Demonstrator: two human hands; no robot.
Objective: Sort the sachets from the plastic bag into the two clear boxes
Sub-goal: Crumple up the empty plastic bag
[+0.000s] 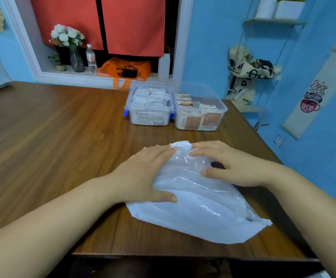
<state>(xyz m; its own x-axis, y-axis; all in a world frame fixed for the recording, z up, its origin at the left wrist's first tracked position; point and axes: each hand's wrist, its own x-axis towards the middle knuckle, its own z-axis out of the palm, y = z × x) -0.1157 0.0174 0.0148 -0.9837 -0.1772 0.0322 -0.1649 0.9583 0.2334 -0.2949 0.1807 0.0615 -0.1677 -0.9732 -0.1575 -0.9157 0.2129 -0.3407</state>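
A white plastic bag [199, 209] lies flat on the wooden table [62, 137] near its front edge. My left hand [143, 173] rests on the bag's left side with straight fingers. My right hand [231, 165] lies on the bag's upper right part, fingers straight and pointing left. At the table's far side stand two clear boxes side by side. The left box [150, 106] holds several white sachets. The right box [200, 113] holds several brown and white sachets. No sachet shows in or on the bag.
Behind the table a sill carries a flower vase [75, 57], a water bottle [91, 58] and an orange bag [125, 69]. A blue wall with a patterned cloth bag [247, 71] stands to the right. The table's front edge runs just below the plastic bag.
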